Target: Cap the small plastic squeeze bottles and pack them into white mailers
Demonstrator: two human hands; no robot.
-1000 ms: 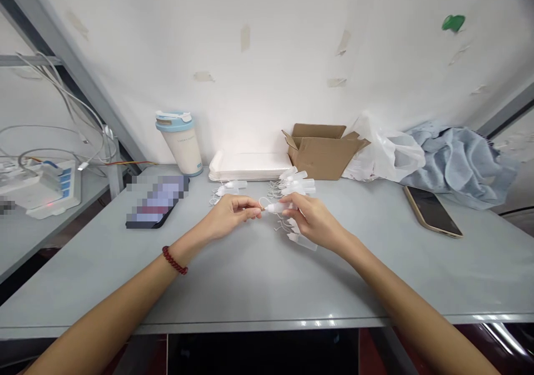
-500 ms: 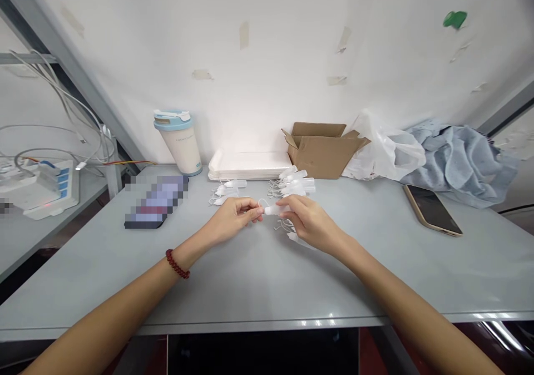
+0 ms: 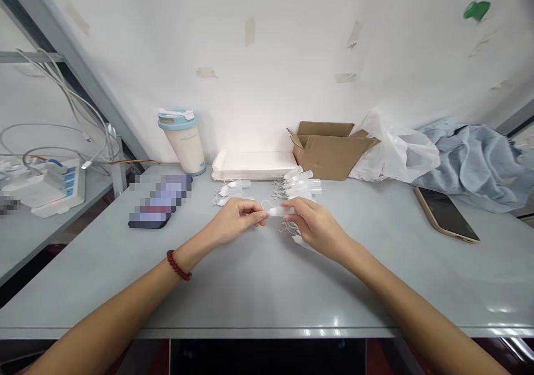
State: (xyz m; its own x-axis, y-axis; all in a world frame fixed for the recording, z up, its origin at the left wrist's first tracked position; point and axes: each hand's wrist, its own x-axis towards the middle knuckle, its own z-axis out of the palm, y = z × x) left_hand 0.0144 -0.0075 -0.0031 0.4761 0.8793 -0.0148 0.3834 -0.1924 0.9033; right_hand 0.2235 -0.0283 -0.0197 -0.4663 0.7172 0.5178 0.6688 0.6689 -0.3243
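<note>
A small white dropper bottle (image 3: pixel 277 212) with a thin looped strap is held sideways between my hands above the table. My right hand (image 3: pixel 319 227) grips the bottle's body between thumb and fingers. At its nozzle end, my left hand (image 3: pixel 237 219) pinches the tip; whatever sits between those fingertips is mostly hidden. Behind my right hand lies a pile of similar bottles (image 3: pixel 301 181) with curly straps. Another bottle (image 3: pixel 297 240) lies partly under that hand. Beyond my left hand are a few more bottles (image 3: pixel 238 184).
A stack of white trays (image 3: pixel 254 166), an open cardboard box (image 3: pixel 327 155), a plastic bag (image 3: pixel 387 149) and a grey-blue cloth (image 3: pixel 471 155) line the wall. A tumbler (image 3: pixel 186 144) and a phone (image 3: pixel 162 202) stand left, another phone (image 3: pixel 448 213) right. A power strip (image 3: pixel 62 186) sits far left.
The camera view has turned slightly left, so most things appear shifted right. Both hands stay on the bottle, with little visible change in their grip.
</note>
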